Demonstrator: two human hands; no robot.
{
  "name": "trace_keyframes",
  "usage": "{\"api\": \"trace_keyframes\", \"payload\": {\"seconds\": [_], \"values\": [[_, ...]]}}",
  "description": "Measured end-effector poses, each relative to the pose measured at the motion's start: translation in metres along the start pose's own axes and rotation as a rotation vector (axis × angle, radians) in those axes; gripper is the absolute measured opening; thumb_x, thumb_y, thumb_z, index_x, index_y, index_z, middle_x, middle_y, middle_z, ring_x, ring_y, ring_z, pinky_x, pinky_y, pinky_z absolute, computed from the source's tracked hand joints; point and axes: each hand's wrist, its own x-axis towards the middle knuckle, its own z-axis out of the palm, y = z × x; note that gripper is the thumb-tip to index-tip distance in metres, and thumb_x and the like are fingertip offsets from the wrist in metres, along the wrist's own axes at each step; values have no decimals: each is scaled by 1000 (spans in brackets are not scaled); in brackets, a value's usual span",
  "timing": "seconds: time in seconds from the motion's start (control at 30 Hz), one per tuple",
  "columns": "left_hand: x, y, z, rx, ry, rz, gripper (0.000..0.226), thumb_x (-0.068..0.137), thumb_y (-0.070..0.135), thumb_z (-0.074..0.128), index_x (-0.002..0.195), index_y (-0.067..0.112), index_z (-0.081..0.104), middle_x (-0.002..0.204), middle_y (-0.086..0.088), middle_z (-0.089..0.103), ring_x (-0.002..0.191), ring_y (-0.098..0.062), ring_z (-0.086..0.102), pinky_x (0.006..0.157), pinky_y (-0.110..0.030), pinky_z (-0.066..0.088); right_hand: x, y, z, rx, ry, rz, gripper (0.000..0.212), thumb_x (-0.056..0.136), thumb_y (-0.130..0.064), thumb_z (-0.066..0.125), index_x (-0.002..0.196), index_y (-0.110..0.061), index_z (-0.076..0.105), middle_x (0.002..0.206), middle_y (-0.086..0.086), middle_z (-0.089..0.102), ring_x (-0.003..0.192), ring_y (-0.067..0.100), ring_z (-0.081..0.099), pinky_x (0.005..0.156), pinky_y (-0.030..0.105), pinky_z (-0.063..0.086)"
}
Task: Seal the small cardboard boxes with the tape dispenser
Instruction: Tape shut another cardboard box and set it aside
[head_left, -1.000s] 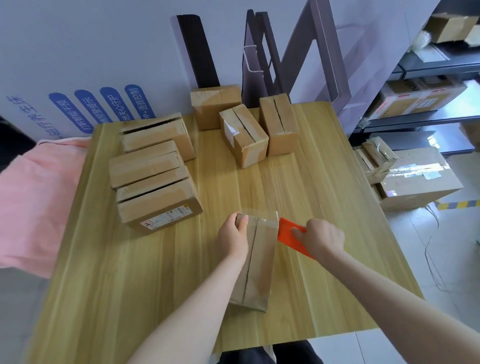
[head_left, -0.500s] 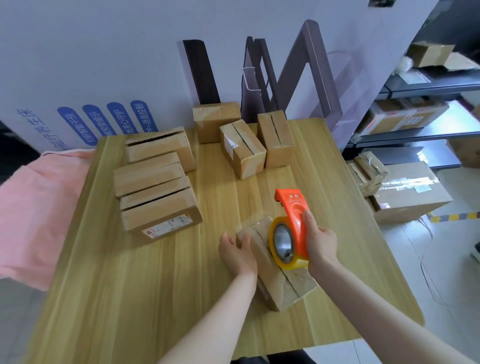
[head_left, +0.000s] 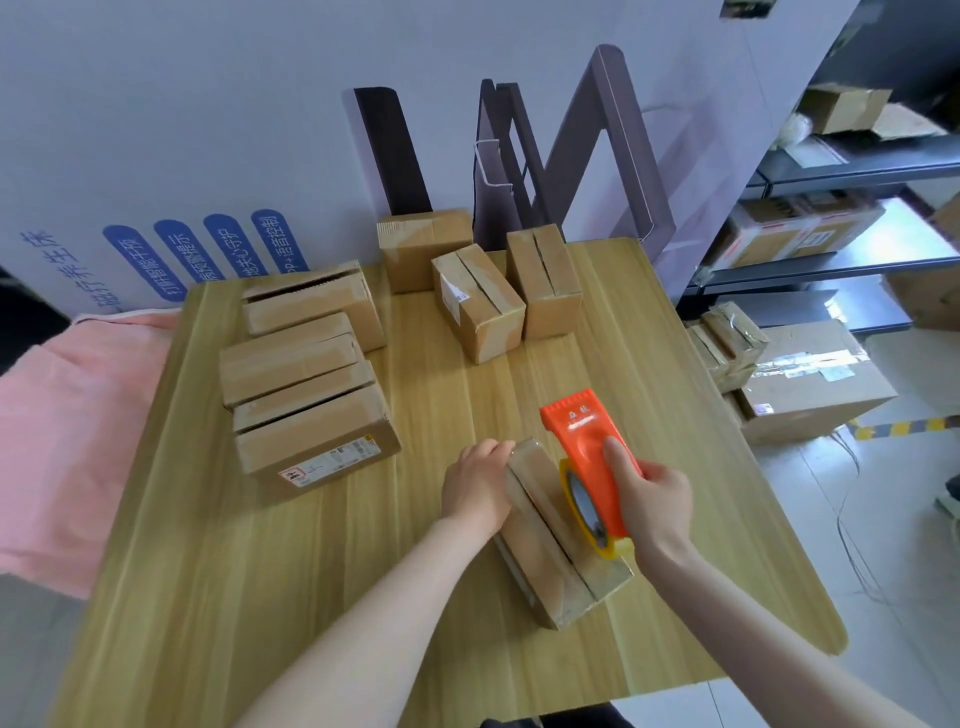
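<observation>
A small cardboard box (head_left: 550, 551) lies on the wooden table (head_left: 363, 545) near its front edge, its long side running away from me and slightly turned. My left hand (head_left: 475, 486) grips the box's far left end. My right hand (head_left: 652, 501) holds the orange tape dispenser (head_left: 592, 457) with its yellow tape roll over the right side of the box, the blade end pointing away from me. Clear tape shines on the box's far end.
Three flat boxes (head_left: 306, 374) lie stacked side by side at the table's left. Three more small boxes (head_left: 478, 296) stand at the back. A pink cloth (head_left: 67, 431) lies off the left edge. Larger cartons (head_left: 810, 379) and shelves stand at the right.
The dispenser came up from beside the box and now sits over its right side, lower and closer to me. The box has turned slightly; my left hand stays on its far end.
</observation>
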Motion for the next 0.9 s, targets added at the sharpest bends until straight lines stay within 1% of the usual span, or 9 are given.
{"api": "trace_keyframes", "payload": {"seconds": [0.2,0.33,0.4,0.5,0.53,0.63,0.73,0.8,0.9], "values": [[28,-4,-13,-53,-399,-68,73,89,1,42,149,39,24,135,3,35,128,-23,33,107,-40,38,11,-5,-14,41,0,86,56,87,-53,60,67,-1,63,56,11,52,50,21,46,51,30,35],[43,3,-25,22,-534,-56,70,89,5,46,147,38,28,142,-4,30,134,-30,31,108,-45,38,12,-5,-12,60,-12,95,56,87,-55,60,66,-3,63,56,10,57,50,21,51,53,31,40],[41,11,-25,111,-477,-14,64,87,4,51,144,28,35,140,-6,35,134,-31,32,107,-44,38,11,-2,-12,66,-7,89,57,87,-56,59,67,-3,65,57,11,59,51,22,53,54,33,41],[39,17,-25,165,-342,98,78,84,-1,59,151,17,23,152,-5,28,142,-28,23,113,-42,30,11,-2,-13,82,-3,86,56,88,-53,59,67,-2,65,57,11,60,51,21,53,52,31,40],[42,18,-25,136,-350,122,76,85,3,63,150,16,26,152,-4,30,141,-27,27,112,-41,32,10,-2,-13,81,0,84,55,88,-53,59,68,-2,66,57,10,60,50,21,53,51,30,40],[54,21,-27,82,-421,93,46,88,15,65,133,16,51,135,-4,47,120,-26,49,100,-40,45,11,-3,-14,84,-2,71,55,89,-53,58,67,-3,66,58,10,61,51,21,54,51,30,41],[57,26,-22,132,-404,48,30,92,17,60,122,15,59,127,-5,54,109,-26,56,92,-38,49,12,-2,-13,86,-8,61,55,89,-53,58,65,-4,65,57,10,62,51,21,55,52,30,43],[49,24,-15,94,-235,22,36,91,18,62,127,20,58,127,-1,56,110,-21,56,91,-34,49,14,0,-12,81,-8,58,57,88,-54,59,66,-1,65,56,11,60,51,22,53,52,31,41],[16,6,0,-128,180,-62,56,84,26,71,136,26,51,131,9,52,120,-12,48,97,-27,44,14,2,-13,89,-8,74,55,88,-53,59,63,-4,61,54,10,55,50,21,49,51,30,38]]}}
